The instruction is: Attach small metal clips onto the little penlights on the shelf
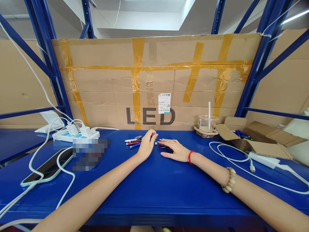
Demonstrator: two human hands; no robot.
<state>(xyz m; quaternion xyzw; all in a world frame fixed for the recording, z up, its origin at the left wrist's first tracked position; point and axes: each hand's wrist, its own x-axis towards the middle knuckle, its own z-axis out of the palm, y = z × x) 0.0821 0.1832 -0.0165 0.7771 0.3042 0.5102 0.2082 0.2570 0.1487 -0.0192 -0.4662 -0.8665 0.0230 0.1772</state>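
My left hand [146, 145] rests on the blue table with its fingers curled together. A small bit of something shows at its fingertips, too small to name. Just left of this hand lie several pens [133, 142], with silver, black, red and blue barrels, side by side. My right hand [175, 150] lies palm down with its fingers stretched out toward the left hand. Partly beneath its fingers is a dark and red object [162, 146], mostly hidden. Between the two hands sits a tiny silvery piece [155, 143].
On the left are a white power strip [76, 136] with plugs, a phone [49, 166] and loose white cables. To the right stand a plastic cup [208, 122] with a straw in a cardboard holder, an open cardboard box [259, 137] and a white charger [264, 160]. A large cardboard panel [108, 87] closes the back.
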